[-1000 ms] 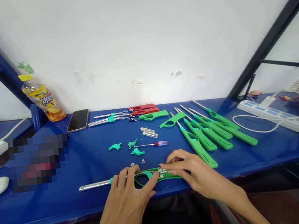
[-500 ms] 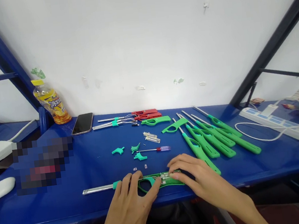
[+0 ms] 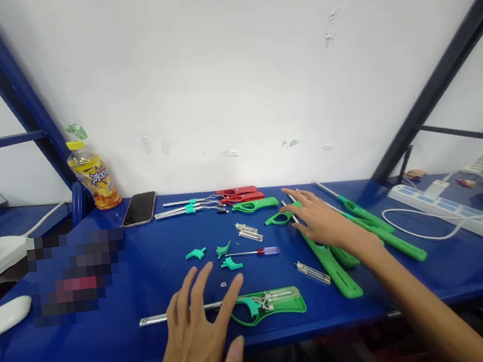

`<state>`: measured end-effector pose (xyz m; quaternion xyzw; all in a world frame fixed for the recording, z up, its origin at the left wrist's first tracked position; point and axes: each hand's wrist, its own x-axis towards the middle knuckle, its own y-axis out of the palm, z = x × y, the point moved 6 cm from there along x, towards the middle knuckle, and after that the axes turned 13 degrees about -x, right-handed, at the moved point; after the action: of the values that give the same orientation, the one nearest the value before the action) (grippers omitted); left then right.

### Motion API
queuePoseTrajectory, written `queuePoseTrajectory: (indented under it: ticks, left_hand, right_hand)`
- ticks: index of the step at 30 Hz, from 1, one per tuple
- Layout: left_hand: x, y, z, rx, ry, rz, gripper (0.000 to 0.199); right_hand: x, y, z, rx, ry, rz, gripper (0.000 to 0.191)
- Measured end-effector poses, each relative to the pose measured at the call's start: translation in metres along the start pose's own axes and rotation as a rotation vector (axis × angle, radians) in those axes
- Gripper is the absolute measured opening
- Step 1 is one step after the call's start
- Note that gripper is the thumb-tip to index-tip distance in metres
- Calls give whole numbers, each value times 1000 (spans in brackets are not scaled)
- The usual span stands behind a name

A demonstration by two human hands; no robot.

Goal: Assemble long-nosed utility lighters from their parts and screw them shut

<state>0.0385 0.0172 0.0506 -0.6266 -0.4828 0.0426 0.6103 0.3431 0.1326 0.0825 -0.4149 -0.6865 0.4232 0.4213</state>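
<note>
My left hand (image 3: 199,325) is spread open above the table, over the metal tube of an opened gas lighter (image 3: 277,305). Inside that lighter's green half shell lie a clear fuel tank, a teal trigger and wires. My right hand (image 3: 322,218) reaches to a loose green half shell (image 3: 277,219), fingers stretched apart over its handle end; whether they touch it cannot be seen. Beneath my right arm lie green lighters (image 3: 334,269), partly hidden. A clear tank (image 3: 313,273) rests beside them.
Teal triggers (image 3: 232,263), a screwdriver (image 3: 269,251), clear tanks (image 3: 250,236) and a tiny pink part (image 3: 223,284) lie mid-table. Behind are red shells (image 3: 241,198), metal tubes (image 3: 179,211) and a phone (image 3: 139,209). A drink bottle (image 3: 95,177) stands left; a power strip (image 3: 450,212) lies right.
My right hand has left the opened lighter and moved up and right to the loose green shell. My left hand has lifted its fingers off the lighter. A clear tank now shows beside it.
</note>
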Motion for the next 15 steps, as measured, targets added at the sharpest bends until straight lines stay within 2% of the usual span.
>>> queuePoseTrajectory:
  ticks: [2,4,8,11,15]
  left_hand:
    - [-1,-5,9,-49,-54,2,64]
    - [-4,-5,20,-69,-93,0,66]
    - [-7,-2,33,-52,-116,7,67]
    - [-6,-5,32,-31,-92,-6,65]
    - [-5,-11,29,0,-74,-39,61]
  right_hand:
    - [9,5,-7,-40,-22,36,53]
    - [16,9,-9,-65,-53,58,55]
    - [28,8,-3,-91,-131,35,36]
    - [38,-1,1,-97,-178,-8,23]
    - [42,-25,5,-90,-213,-55,22]
